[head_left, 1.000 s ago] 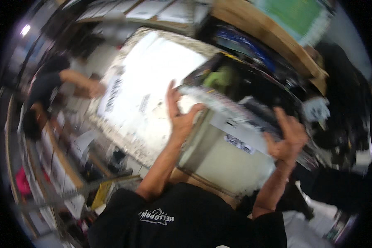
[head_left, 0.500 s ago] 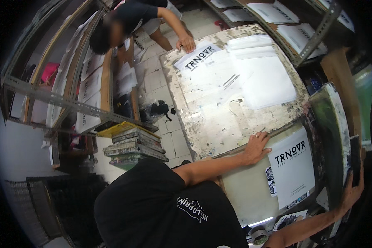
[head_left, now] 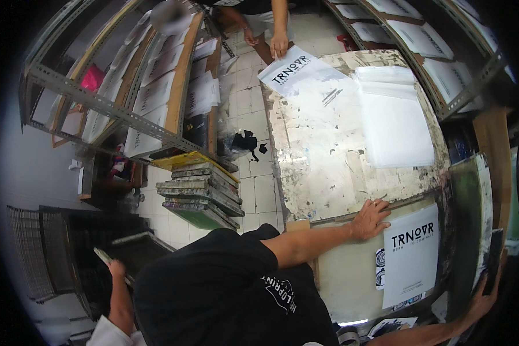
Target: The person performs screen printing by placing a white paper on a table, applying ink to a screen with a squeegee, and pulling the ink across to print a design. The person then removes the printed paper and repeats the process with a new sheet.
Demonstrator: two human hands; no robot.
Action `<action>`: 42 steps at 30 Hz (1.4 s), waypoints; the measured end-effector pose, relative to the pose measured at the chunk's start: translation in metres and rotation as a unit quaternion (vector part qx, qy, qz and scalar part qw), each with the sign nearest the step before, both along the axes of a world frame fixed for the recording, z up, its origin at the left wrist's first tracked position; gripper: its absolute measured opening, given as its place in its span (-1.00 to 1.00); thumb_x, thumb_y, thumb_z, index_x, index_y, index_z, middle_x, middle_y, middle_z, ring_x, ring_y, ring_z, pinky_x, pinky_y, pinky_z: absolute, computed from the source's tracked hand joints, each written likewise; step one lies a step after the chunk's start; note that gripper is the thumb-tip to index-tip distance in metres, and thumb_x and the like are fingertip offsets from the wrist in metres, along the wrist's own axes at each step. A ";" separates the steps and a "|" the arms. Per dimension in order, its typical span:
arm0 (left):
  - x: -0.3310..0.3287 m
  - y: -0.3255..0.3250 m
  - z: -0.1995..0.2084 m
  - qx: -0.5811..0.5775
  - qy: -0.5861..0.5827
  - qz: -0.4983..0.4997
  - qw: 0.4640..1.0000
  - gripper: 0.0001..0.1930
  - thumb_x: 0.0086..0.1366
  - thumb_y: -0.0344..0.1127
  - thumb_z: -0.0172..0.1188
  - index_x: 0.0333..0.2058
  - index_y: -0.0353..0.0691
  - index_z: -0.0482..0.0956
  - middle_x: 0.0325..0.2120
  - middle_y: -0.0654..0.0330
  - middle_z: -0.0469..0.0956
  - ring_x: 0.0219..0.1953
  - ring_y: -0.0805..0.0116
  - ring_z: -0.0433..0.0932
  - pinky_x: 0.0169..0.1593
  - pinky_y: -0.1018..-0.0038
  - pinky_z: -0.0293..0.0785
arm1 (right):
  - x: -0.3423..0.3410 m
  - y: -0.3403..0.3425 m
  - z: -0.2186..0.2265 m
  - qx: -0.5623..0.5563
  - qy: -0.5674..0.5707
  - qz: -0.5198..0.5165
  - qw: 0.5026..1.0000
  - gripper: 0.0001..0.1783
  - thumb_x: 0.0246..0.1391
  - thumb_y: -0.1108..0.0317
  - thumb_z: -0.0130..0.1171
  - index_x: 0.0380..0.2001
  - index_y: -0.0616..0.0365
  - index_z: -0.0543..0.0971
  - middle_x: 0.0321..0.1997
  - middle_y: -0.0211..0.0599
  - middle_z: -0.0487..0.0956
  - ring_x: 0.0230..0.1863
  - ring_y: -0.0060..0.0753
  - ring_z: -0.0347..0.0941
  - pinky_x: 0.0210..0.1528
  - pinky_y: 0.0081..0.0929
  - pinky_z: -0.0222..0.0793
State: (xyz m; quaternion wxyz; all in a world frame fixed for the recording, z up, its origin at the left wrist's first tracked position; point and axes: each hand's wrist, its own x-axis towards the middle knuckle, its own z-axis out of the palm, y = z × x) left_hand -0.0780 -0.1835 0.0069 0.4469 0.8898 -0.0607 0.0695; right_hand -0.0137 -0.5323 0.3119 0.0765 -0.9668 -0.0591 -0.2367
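My left hand [head_left: 370, 220] lies with fingers spread on the pale work board [head_left: 345, 254], by the left edge of a white printed bag [head_left: 412, 259] with black lettering. Part of a patterned black-and-white sheet [head_left: 380, 268] shows from under that bag. On the right, a greenish screen frame [head_left: 470, 196] stands tilted up. My right hand [head_left: 483, 301] is at its near end, fingers closed around a dark squeegee-like bar [head_left: 492, 256] against the frame; the fingertips are partly hidden.
Ahead is a paint-stained table [head_left: 323, 173] with a stack of white bags [head_left: 398, 127]. Across it, a co-worker's hand [head_left: 279, 45] holds another printed bag [head_left: 305, 75]. Stacked frames [head_left: 202, 193] and a metal rack [head_left: 115, 109] stand left. Another person's hand [head_left: 116, 268] grips a frame lower left.
The co-worker has lifted the printed bag's far corner off the table. Another person's arm with a frame has appeared at lower left. My view has shifted; my hands keep their places.
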 end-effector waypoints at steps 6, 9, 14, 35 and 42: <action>-0.003 -0.001 -0.012 -0.011 -0.044 0.021 0.999 -0.52 0.34 -0.06 0.17 0.06 -0.34 0.55 0.13 -0.08 0.38 0.21 -0.01 0.30 0.17 0.10 0.17 | -0.012 0.050 0.024 0.025 -0.041 0.019 0.999 -0.40 0.08 -0.05 0.39 -0.01 0.25 0.68 0.11 0.03 0.63 0.11 -0.04 0.58 0.20 -0.26 0.44; 0.002 -0.002 -0.018 0.000 -0.013 0.012 1.000 -0.53 0.36 -0.08 0.17 0.08 -0.32 0.54 0.20 -0.09 0.35 0.28 -0.05 0.26 0.27 0.05 0.14 | -0.017 0.058 0.033 0.032 -0.043 0.022 0.998 -0.37 0.02 -0.11 0.44 -0.09 0.27 0.72 0.04 0.05 0.67 0.04 0.01 0.63 0.11 -0.21 0.50; 0.004 -0.011 -0.032 0.004 0.034 0.025 0.999 -0.47 0.33 -0.04 0.22 0.13 -0.28 0.54 0.30 -0.15 0.31 0.35 -0.14 0.23 0.36 -0.10 0.08 | 0.004 -0.011 0.003 0.111 0.064 0.011 0.992 -0.48 0.23 0.31 0.21 0.22 0.27 0.52 0.14 -0.02 0.62 0.18 -0.22 0.51 0.29 -0.27 0.33; 0.011 -0.016 -0.017 0.107 -0.067 0.013 0.992 -0.71 0.11 -0.14 0.45 -0.19 -0.04 0.73 0.10 0.12 0.48 0.17 0.02 0.35 0.13 0.06 0.16 | -0.002 0.028 0.023 0.080 -0.051 0.010 0.995 -0.45 -0.16 0.01 0.50 -0.08 0.05 0.73 -0.26 -0.07 0.73 -0.24 -0.10 0.69 -0.10 -0.35 0.51; 0.014 -0.036 -0.023 0.039 -0.046 0.073 0.995 -0.86 0.14 -0.29 0.40 -0.31 -0.11 0.71 -0.21 0.16 0.66 -0.04 0.11 0.55 0.03 0.13 0.32 | 0.001 0.031 0.018 0.089 -0.051 0.007 0.995 -0.47 -0.14 0.00 0.52 -0.09 0.01 0.75 -0.31 -0.12 0.74 -0.34 -0.22 0.67 -0.21 -0.37 0.50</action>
